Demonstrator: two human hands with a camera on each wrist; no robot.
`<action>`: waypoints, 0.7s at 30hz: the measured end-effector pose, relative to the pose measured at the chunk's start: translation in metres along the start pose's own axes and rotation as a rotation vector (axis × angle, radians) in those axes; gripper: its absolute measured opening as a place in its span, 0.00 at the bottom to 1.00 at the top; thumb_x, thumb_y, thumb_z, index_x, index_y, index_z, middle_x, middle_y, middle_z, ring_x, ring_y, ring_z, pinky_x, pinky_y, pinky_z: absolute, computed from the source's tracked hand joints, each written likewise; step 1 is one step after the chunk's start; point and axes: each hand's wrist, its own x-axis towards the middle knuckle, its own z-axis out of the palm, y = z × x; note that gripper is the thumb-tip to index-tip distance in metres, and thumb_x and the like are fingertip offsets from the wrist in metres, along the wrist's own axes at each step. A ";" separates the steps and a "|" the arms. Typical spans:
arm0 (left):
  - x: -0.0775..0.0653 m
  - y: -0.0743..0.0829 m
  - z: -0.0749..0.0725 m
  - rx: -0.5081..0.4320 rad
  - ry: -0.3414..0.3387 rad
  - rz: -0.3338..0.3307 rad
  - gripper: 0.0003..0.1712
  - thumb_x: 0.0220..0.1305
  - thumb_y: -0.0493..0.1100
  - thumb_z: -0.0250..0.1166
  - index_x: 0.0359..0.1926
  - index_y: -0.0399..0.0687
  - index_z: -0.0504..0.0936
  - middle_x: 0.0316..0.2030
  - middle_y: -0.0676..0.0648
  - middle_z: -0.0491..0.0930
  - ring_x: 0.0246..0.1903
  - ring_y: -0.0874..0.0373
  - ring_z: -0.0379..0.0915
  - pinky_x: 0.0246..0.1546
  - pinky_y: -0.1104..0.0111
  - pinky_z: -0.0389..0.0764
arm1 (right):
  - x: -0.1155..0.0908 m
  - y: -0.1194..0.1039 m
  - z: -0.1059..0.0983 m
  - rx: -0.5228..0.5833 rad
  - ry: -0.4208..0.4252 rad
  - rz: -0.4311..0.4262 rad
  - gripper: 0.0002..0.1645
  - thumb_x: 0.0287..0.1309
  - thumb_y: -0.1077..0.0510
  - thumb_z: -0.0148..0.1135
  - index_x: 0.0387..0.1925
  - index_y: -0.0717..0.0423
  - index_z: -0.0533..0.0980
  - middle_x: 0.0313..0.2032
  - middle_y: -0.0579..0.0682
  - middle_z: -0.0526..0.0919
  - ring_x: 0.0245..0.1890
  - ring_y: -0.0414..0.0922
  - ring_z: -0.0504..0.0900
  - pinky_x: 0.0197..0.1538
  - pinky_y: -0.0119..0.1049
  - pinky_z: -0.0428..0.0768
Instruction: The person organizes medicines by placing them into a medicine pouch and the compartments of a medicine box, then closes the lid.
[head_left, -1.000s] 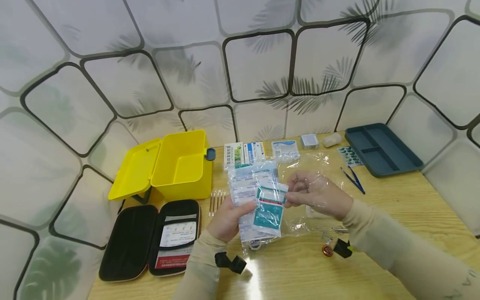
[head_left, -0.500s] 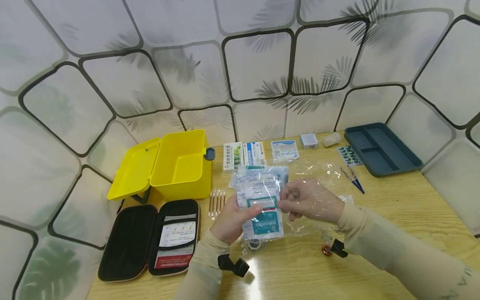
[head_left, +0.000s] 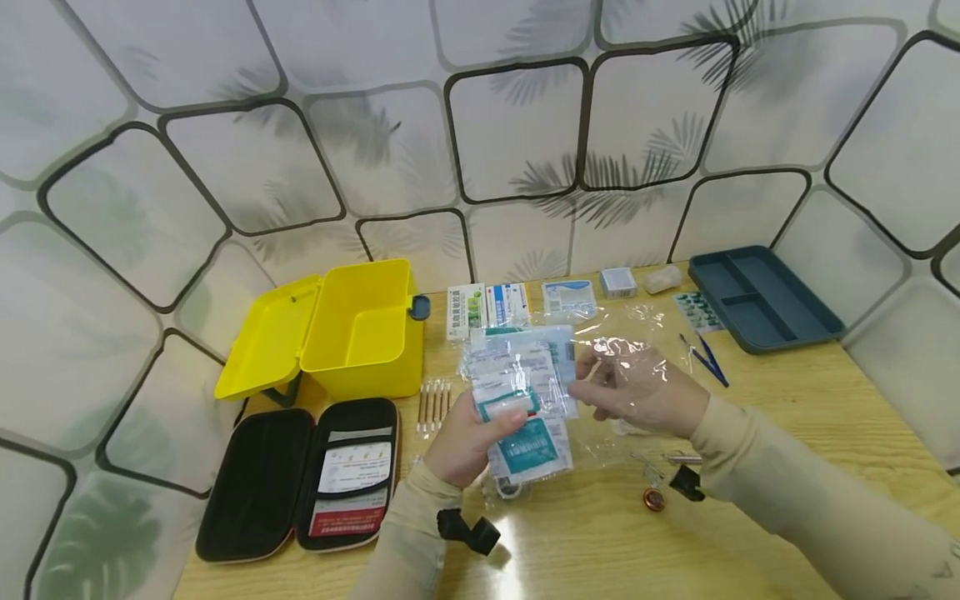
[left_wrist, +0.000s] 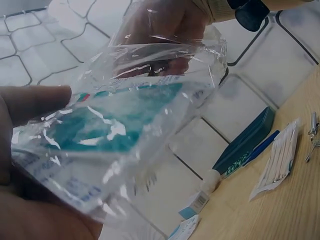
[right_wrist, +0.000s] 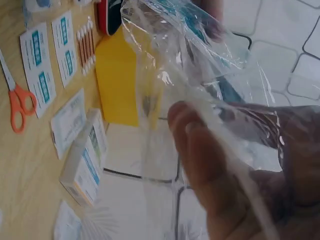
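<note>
My left hand (head_left: pixel 472 437) grips a stack of flat packets, thumb on top. Uppermost is a teal-and-white packet (head_left: pixel 528 446); white printed packets (head_left: pixel 517 367) and a pale blue packet (head_left: pixel 558 346) lie fanned with it. A crinkled clear plastic bag (right_wrist: pixel 165 75) spreads from the stack over my right hand (head_left: pixel 641 387). The right fingers are bent within the folds of film, their tips beside the right edge of the packets. Close up in the left wrist view, the teal face (left_wrist: pixel 105 120) sits under shiny film, with the left thumb at its edge.
An open yellow box (head_left: pixel 367 333) and an open black case (head_left: pixel 348 475) stand left. Behind are medicine boxes (head_left: pixel 487 308), a surgical packet (head_left: pixel 568 298) and a dark blue tray (head_left: pixel 765 300). Tweezers (head_left: pixel 708 362) and cotton swabs (head_left: pixel 433 407) lie alongside; orange-handled scissors (right_wrist: pixel 20 102) show in the right wrist view.
The teal packet has gone from the right fingertips into the left hand's stack, which has squared up and then fanned. My right hand has shifted slightly right, away from the teal packet.
</note>
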 end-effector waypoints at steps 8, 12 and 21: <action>-0.001 -0.001 0.002 0.026 -0.026 -0.062 0.32 0.65 0.33 0.60 0.68 0.45 0.62 0.57 0.35 0.74 0.50 0.44 0.78 0.48 0.49 0.79 | 0.003 0.002 0.003 0.005 0.048 -0.114 0.03 0.62 0.64 0.60 0.35 0.62 0.78 0.21 0.44 0.83 0.20 0.43 0.83 0.24 0.34 0.83; -0.001 0.000 -0.001 0.004 -0.002 -0.060 0.30 0.66 0.32 0.59 0.67 0.44 0.64 0.55 0.35 0.75 0.48 0.44 0.79 0.46 0.49 0.80 | 0.003 0.001 0.001 0.058 0.051 -0.131 0.07 0.63 0.63 0.60 0.41 0.64 0.78 0.25 0.48 0.85 0.23 0.43 0.84 0.28 0.35 0.84; -0.021 0.031 -0.039 -0.241 0.295 0.177 0.31 0.71 0.31 0.51 0.71 0.49 0.56 0.62 0.40 0.69 0.56 0.46 0.73 0.53 0.53 0.77 | -0.015 -0.006 -0.048 0.372 0.264 -0.367 0.09 0.65 0.71 0.54 0.44 0.71 0.76 0.34 0.59 0.82 0.31 0.46 0.85 0.35 0.36 0.85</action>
